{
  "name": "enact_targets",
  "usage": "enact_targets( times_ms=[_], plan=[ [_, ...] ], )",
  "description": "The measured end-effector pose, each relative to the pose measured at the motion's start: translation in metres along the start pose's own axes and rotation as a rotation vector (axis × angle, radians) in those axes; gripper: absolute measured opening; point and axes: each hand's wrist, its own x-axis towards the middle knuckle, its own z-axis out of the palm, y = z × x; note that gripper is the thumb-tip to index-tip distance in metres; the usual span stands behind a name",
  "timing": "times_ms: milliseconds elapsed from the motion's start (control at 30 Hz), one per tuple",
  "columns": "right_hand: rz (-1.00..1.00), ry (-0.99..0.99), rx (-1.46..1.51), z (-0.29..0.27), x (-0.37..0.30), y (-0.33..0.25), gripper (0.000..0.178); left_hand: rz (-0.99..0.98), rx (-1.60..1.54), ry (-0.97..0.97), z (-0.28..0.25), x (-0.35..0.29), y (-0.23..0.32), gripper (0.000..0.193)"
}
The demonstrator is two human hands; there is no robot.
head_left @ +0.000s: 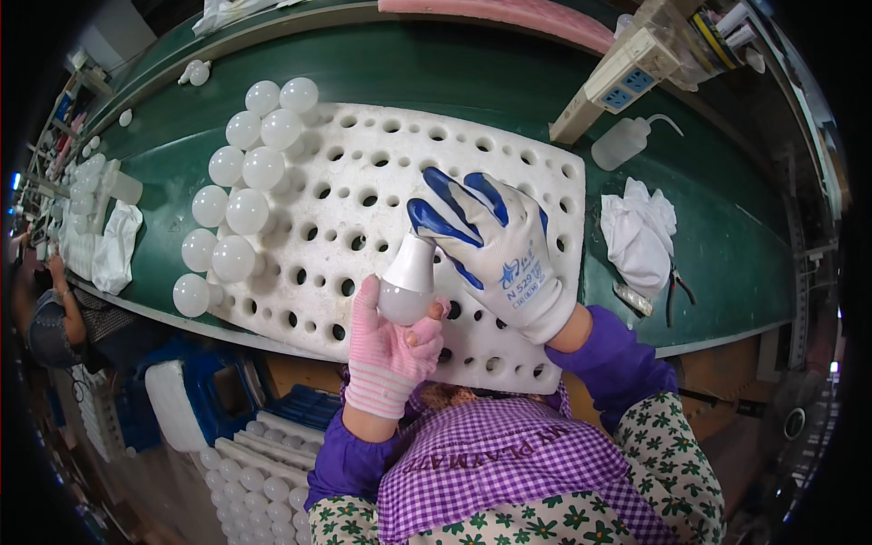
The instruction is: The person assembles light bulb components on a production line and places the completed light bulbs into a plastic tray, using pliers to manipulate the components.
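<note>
A light bulb (pixel 407 277) with a frosted dome and white body is held dome down over the near part of a white foam board. Wrapped round its dome is my left hand (pixel 391 363), in a pink striped glove. My right hand (pixel 510 250), in a white glove with blue coated fingertips, closes its fingers at the bulb's upper end, which they hide. The foam board (pixel 413 136) has rows of large and small round holes. Several more bulbs (pixel 247 211) stand in its left side, domes outward.
On the green bench (pixel 718 218) to the right are a white squeeze bottle (pixel 623 143), a white cloth (pixel 639 232) and pliers (pixel 677 292). A socket strip (pixel 627 82) rises at the back right. Trays of bulbs (pixel 254 490) sit low at left. Another person (pixel 59 318) sits far left.
</note>
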Motion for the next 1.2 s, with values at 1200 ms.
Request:
enact_targets(
  times_ms=[1200],
  plan=[
    [0.468,-0.309,0.991,-0.017,-0.013,0.002,0.060,0.224,0.320,-0.097,-0.013,0.004,-0.013,0.057]
  ],
)
